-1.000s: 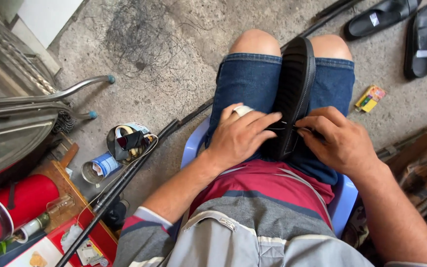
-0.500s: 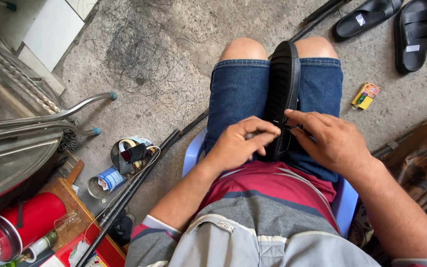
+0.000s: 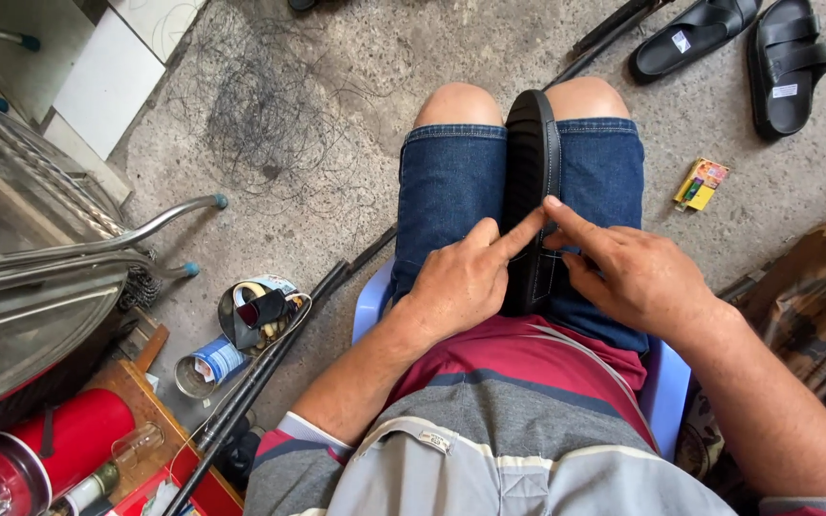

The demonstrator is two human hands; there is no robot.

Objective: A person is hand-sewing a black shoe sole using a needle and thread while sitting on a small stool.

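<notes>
A black sandal stands on edge between my thighs, sole side up, running from my knees back to my lap. My left hand rests on its left side with the forefinger stretched out along the sole edge. My right hand lies on its right side, forefinger also pressed to the edge, so both fingertips meet on the sandal. I sit on a pale blue plastic stool, in denim shorts.
Two more black sandals lie on the concrete at top right, a small yellow box beside my right knee. Left: a metal frame, a small tin, a pot of straps, a red cylinder, long black rods.
Both hands have loosened from a pinching grip on the sandal's edge; the forefingers now stretch forward along it. The camera has tilted so the knees sit lower in view.
</notes>
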